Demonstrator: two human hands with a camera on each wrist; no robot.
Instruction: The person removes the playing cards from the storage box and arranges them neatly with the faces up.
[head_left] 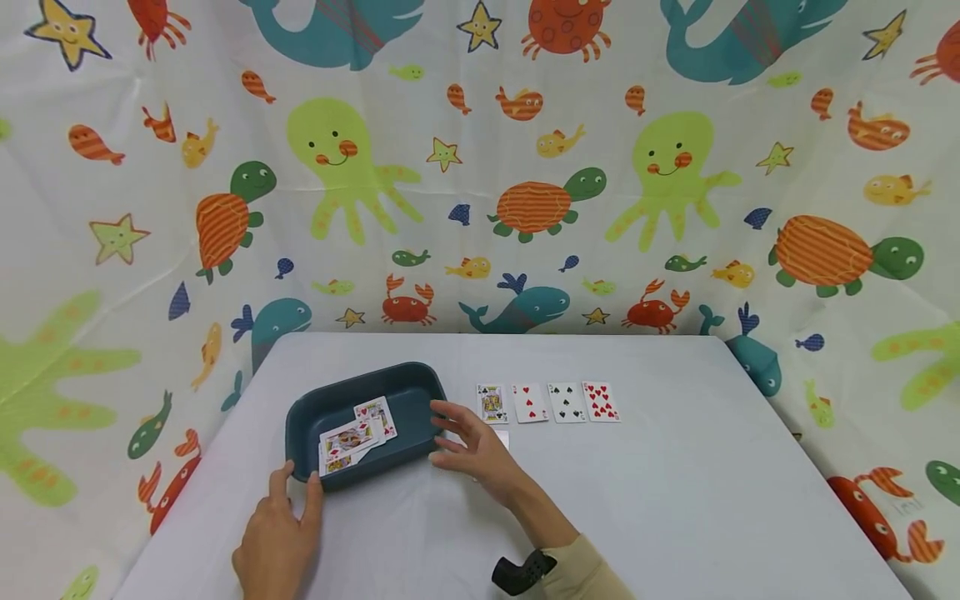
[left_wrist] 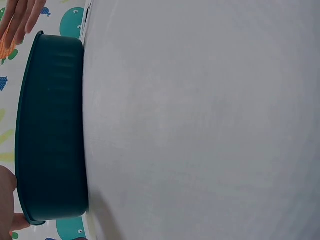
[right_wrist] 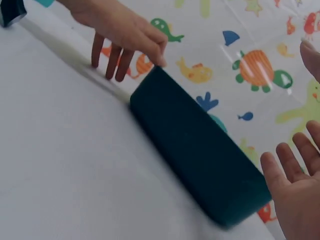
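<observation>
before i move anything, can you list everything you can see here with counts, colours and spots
table: one, white, below the backdrop
backdrop: one, white with multicoloured sea creatures, behind the table
tray: one, dark teal, table's left part
cards in the tray: several overlapping, exact count unclear, white with printed faces
row of cards: four, white with red or black marks, right of the tray
white piece, perhaps a card: one, below the row, partly hidden
dark object, unclear: one, corner of the right wrist view
sleeve: one, beige, right arm
band: one, black, right wrist
left hand: one, bare, at tray's near left corner
right hand: one, bare, by tray's right end
</observation>
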